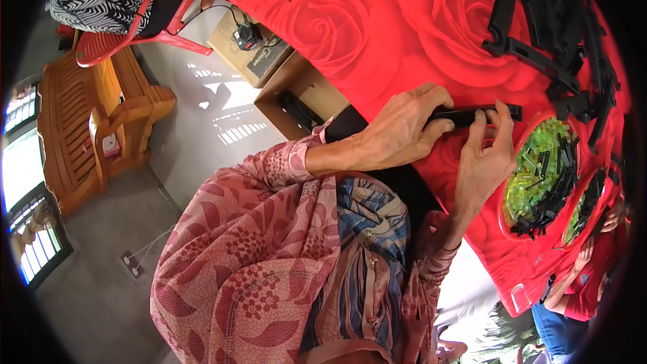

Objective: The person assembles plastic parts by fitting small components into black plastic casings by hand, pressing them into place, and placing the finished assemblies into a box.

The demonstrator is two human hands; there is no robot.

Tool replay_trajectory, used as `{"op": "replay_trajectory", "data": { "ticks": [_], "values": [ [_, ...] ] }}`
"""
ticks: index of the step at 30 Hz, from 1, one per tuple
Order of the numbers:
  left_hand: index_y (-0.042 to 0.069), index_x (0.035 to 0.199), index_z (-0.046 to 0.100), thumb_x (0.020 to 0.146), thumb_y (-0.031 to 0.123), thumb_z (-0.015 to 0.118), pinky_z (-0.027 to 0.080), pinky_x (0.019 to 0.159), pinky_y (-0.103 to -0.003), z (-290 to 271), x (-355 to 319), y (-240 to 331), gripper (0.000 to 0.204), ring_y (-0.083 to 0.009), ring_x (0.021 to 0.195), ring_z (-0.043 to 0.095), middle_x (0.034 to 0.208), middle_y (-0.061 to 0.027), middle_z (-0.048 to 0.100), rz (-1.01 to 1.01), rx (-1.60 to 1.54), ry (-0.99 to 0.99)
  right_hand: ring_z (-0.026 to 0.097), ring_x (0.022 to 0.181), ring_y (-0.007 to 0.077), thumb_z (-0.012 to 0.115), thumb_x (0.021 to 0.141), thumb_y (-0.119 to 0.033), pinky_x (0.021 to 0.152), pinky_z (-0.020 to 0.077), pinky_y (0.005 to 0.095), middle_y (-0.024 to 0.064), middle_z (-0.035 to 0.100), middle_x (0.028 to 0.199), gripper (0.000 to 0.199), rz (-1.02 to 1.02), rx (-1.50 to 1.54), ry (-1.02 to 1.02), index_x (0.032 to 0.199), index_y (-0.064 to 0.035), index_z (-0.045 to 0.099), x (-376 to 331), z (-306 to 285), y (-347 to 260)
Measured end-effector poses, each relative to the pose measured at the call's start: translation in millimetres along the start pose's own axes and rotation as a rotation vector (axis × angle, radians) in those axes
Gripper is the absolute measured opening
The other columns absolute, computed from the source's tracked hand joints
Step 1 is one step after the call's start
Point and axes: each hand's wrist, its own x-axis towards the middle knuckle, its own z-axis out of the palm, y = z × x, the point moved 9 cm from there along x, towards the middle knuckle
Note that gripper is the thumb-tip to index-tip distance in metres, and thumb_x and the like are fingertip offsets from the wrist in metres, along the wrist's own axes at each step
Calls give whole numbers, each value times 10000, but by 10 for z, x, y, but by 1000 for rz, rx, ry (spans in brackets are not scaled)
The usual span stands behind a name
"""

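Note:
My left hand (406, 129) grips one end of a slim black plastic bar (465, 117) between thumb and bent fingers. At the bar's other end, my right hand (486, 155) presses with its thumb and fingertips. The bar lies sideways just above a red cloth printed with roses (323, 20). Right of my right hand sits a red-rimmed tray (504, 219) of small see-through yellow-green pieces (529, 192) and small black pieces (558, 192). My fingers cover parts of the bar.
Long black plastic parts (539, 34) are heaped at the far right. A second tray (573, 229) stands beyond the first, near another person's hand (585, 253). Left of the table are open cardboard boxes (269, 94), a red chair (108, 47) and a wooden bench (74, 121).

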Motion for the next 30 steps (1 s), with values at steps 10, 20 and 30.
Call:
{"op": "replay_trajectory", "data": {
  "ticks": [10,20,30],
  "values": [
    [5,1117,572,797,192,764,539,692,-469,106,112,100,417,-417,855,654,998,-195,611,12,292,-194,611,756,351,633,871,37,649,502,450,172,655,881,201,-165,-103,80,1072,31,647,-121,-46,-132],
    [-9,1099,521,802,121,698,531,640,-529,256,113,171,369,-454,809,642,1041,-211,553,88,377,-200,646,895,380,628,881,53,732,548,437,198,647,1115,197,-210,-60,167,1078,42,627,-236,-221,-236],
    [27,1046,534,806,145,733,509,579,-509,197,109,180,332,-419,750,635,991,-171,548,145,475,-111,670,942,348,600,885,122,754,573,390,217,660,1084,180,-296,11,270,1053,67,637,-564,-331,-253]
  ]
}}
